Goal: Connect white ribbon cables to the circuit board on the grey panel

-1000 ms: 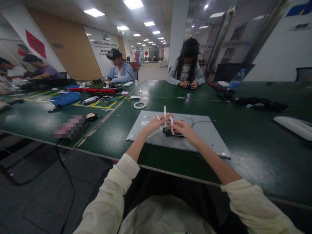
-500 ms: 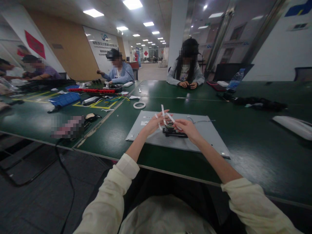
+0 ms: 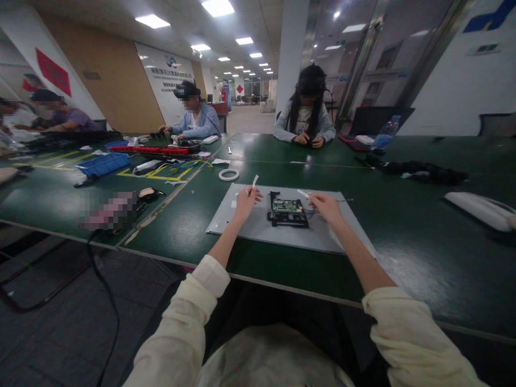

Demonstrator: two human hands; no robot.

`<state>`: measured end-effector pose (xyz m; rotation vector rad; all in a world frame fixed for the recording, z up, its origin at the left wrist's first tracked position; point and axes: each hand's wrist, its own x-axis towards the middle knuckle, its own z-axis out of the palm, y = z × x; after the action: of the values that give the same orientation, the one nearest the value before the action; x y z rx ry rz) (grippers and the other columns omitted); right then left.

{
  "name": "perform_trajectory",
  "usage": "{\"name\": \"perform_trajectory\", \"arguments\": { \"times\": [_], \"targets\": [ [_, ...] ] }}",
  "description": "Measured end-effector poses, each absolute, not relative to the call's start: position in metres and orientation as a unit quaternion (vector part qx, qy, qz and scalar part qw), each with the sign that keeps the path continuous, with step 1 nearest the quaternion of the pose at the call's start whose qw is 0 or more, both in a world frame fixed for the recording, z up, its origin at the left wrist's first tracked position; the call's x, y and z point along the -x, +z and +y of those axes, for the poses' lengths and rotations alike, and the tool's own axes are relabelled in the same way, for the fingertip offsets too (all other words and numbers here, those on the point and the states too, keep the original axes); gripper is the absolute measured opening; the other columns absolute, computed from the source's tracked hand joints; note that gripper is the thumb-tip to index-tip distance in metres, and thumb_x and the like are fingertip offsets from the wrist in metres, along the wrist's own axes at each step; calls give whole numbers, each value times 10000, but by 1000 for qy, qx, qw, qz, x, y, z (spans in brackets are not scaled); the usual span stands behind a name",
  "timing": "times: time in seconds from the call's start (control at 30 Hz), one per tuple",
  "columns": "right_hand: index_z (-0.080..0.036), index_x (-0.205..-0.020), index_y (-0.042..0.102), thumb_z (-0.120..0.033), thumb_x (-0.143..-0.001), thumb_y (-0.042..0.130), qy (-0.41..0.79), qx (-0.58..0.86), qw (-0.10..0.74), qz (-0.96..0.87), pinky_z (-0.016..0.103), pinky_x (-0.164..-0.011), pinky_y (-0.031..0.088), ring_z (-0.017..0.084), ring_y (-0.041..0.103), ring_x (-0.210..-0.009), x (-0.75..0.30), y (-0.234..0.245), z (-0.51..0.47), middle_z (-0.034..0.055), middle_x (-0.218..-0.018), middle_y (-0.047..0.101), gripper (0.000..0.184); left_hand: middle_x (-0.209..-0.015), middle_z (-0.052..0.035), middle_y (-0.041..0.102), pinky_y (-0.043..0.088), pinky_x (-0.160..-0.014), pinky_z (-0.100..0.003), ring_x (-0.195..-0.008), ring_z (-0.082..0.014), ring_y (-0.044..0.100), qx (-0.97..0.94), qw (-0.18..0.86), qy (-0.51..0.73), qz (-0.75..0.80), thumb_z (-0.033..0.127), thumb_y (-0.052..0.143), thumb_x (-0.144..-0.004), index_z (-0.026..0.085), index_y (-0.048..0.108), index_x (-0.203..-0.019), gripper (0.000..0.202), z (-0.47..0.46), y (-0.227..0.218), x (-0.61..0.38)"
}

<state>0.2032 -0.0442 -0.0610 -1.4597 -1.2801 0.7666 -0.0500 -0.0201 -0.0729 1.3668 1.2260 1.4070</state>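
Observation:
My left hand [image 3: 246, 204] is raised over the left half of a flat grey panel [image 3: 322, 239]. A short strip of white tape [image 3: 255, 181] stands up from between its fingers. On the right, my right hand [image 3: 327, 208] pinches another white tape strip [image 3: 303, 193], whose free end points left. Between the hands a green circuit board [image 3: 287, 205] sits in a black frame [image 3: 296, 220] on the panel. Neither hand touches the board. A thin grey cable [image 3: 345, 200] shows beyond my right fingers.
A roll of white tape [image 3: 229, 174] lies beyond the panel. On the left are a blue bin [image 3: 102, 165], a red power strip [image 3: 153, 150] and a pinkish blurred object [image 3: 113, 209]. A white device [image 3: 479, 209] lies right. A person [image 3: 304, 115] sits across the table [image 3: 403, 215].
My hands have moved apart, the left one leftward and the right one rightward. The white tape that ran between them is now in separate pieces, and the circuit board is uncovered.

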Motion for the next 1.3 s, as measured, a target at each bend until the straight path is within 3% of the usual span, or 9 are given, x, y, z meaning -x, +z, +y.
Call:
{"name": "perform_trajectory", "arguments": {
  "times": [0.23, 0.5, 0.7, 0.9, 1.13, 1.3],
  "targets": [
    [-157, -675, 648, -414, -671, 571, 308, 600, 488, -554, 220, -473, 323, 114, 498, -527, -202, -72, -37, 9, -572, 578, 269, -743, -39, 668, 400, -766, -289, -707, -183, 605, -673, 252, 498, 486, 382, 482, -854, 228, 618, -821, 208, -32, -76, 39],
    [-156, -710, 621, -401, -726, 511, 284, 605, 465, -580, 230, -520, 369, 137, 548, -567, -200, -85, -28, 23, -614, 604, 269, -868, -46, 689, 435, -762, -277, -799, -181, 638, -707, 159, 410, 554, 284, 426, -892, 214, 609, -897, 196, -42, -67, 32],
    [-166, -803, 609, -312, -788, 464, 147, 610, 445, -639, 293, -731, 419, 192, 595, -820, -199, -81, -33, 68, -830, 665, 206, -844, -49, 691, 435, -753, -269, -819, -193, 643, -740, 138, 393, 527, 278, 405, -905, 212, 626, -882, 232, -40, -71, 29],
    [-176, -891, 580, -317, -833, 430, 147, 609, 417, -659, 299, -712, 426, 192, 606, -781, -196, -82, -35, 68, -862, 669, 214, -863, -81, 693, 422, -745, -288, -830, -220, 633, -773, 105, 343, 523, 283, 375, -914, 189, 637, -943, 280, -33, -78, 30],
    [-176, -883, 587, -315, -836, 438, 153, 615, 406, -659, 306, -701, 439, 194, 606, -762, -194, -82, -38, 61, -822, 660, 209, -866, -71, 695, 425, -765, -293, -835, -222, 630, -777, 137, 362, 497, 263, 402, -896, 202, 650, -948, 261, -34, -79, 30],
    [-168, -830, 624, -321, -834, 442, 86, 552, 447, -699, 329, -758, 442, 204, 598, -811, -183, -66, -51, 82, -869, 663, 237, -811, -56, 695, 439, -790, -288, -807, -183, 640, -678, 261, 499, 472, 291, 469, -868, 188, 631, -768, 216, -33, -73, 25]
  ]
}}
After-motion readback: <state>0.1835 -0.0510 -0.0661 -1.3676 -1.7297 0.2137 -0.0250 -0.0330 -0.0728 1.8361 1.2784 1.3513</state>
